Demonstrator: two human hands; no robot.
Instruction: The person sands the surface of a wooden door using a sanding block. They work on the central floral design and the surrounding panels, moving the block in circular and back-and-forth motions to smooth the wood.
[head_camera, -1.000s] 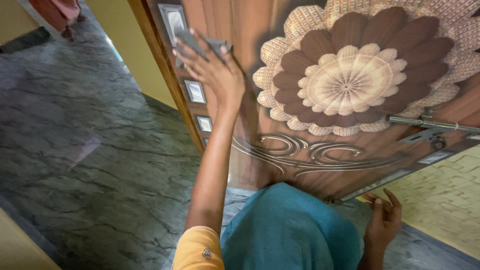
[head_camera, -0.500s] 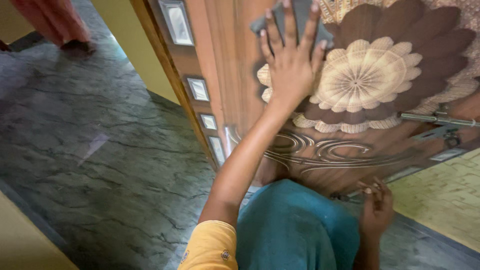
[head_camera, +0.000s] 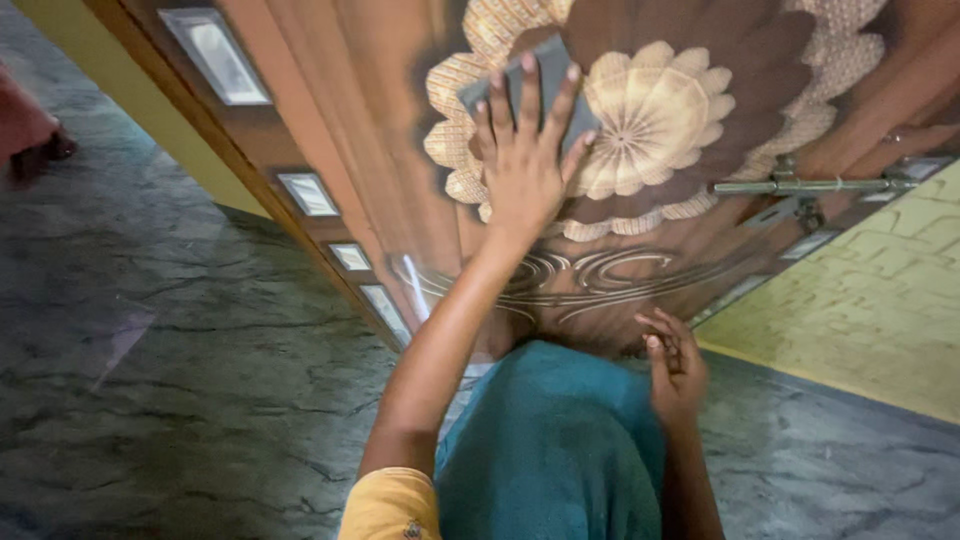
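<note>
My left hand (head_camera: 525, 165) lies flat with fingers spread on a grey cloth (head_camera: 548, 62), pinning it to the brown wooden door (head_camera: 340, 110). The cloth covers the left part of the carved flower medallion (head_camera: 665, 110). My arm, in a yellow sleeve (head_camera: 392, 505), reaches up from the lower middle. My right hand (head_camera: 675, 365) is lower down, by the door's bottom edge, with its fingers curled and nothing visible in them. A teal garment (head_camera: 550, 450) over my lap fills the bottom centre.
A metal sliding bolt (head_camera: 800, 187) sits on the door's right side. Small glass panels (head_camera: 305, 192) run down its left frame. Grey marble floor (head_camera: 150, 360) spreads to the left, with a yellow patterned wall (head_camera: 860, 310) on the right. Another person's red garment (head_camera: 25, 125) shows at far left.
My left hand has slid the grey cloth rightward, from the door's left edge by the glass panels onto the flower carving. My right hand stayed low, its fingers curling more.
</note>
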